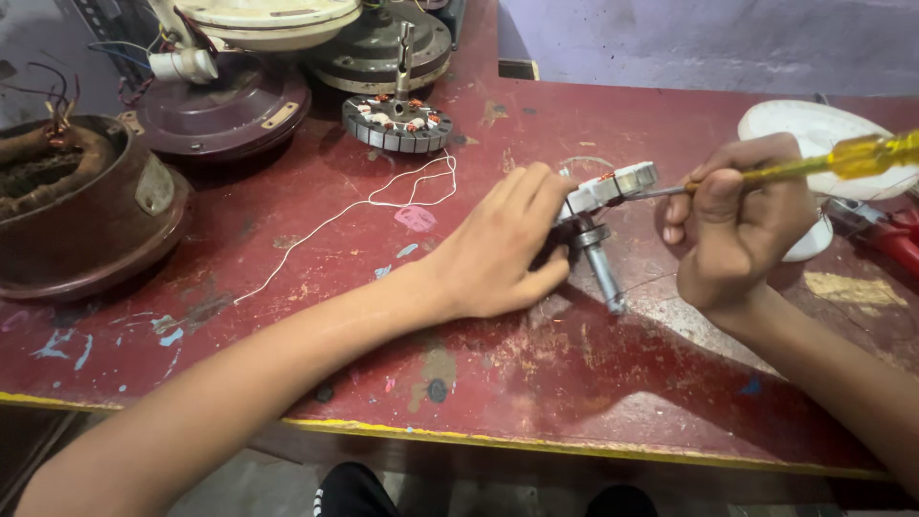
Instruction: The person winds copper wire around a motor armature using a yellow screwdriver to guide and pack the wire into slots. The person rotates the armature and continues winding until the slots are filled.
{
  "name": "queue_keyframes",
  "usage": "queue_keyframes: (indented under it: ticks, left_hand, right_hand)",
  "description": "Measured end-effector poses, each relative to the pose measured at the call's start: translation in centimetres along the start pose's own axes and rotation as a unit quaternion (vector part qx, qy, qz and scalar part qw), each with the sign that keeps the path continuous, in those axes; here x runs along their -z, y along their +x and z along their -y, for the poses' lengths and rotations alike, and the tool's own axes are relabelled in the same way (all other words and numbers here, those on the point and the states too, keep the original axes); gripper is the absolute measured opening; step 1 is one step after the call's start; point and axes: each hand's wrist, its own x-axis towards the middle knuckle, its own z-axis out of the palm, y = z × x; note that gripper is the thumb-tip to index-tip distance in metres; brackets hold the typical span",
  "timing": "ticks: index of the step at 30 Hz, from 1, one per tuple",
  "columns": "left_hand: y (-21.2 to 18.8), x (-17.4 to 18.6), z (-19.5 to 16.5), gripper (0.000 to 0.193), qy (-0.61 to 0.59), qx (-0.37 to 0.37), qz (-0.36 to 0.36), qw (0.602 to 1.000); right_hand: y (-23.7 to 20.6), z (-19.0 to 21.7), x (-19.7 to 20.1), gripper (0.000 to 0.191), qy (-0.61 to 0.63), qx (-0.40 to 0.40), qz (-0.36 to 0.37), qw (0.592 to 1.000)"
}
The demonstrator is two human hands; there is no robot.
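My left hand [503, 244] grips a small grey fan stator [613, 185] tilted on its edge, its steel shaft [603, 273] pointing down toward me onto the worn red table [498, 373]. My right hand [737, 225] is closed around a screwdriver with a clear yellow handle [852, 158]. Its metal tip touches the right side of the stator.
A second stator with copper windings [397, 123] stands farther back. A loose white string [383, 201] lies beside it. Brown motor housings [77, 211] sit at the left, cream covers at the back, a white cap [823, 134] and red-handled pliers [885, 235] at the right.
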Motion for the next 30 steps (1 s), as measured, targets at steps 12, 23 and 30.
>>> queue_keyframes:
  ticks: [12,23,30]
  left_hand:
    - [-0.1,-0.6,0.5,0.035,0.010,-0.008,-0.029,1.000]
    - [0.0,-0.5,1.2,0.034,-0.037,0.001,-0.002,0.999]
    - [0.0,-0.6,1.0,0.035,-0.036,0.014,-0.004,0.999]
  right_hand:
    - [1.0,1.2,-0.3,0.039,-0.188,0.349,0.223,0.891]
    - [1.0,1.7,0.2,0.036,-0.052,0.147,0.014,0.988]
    - [-0.4,0.4,0.2,0.030,-0.065,0.135,0.088,0.985]
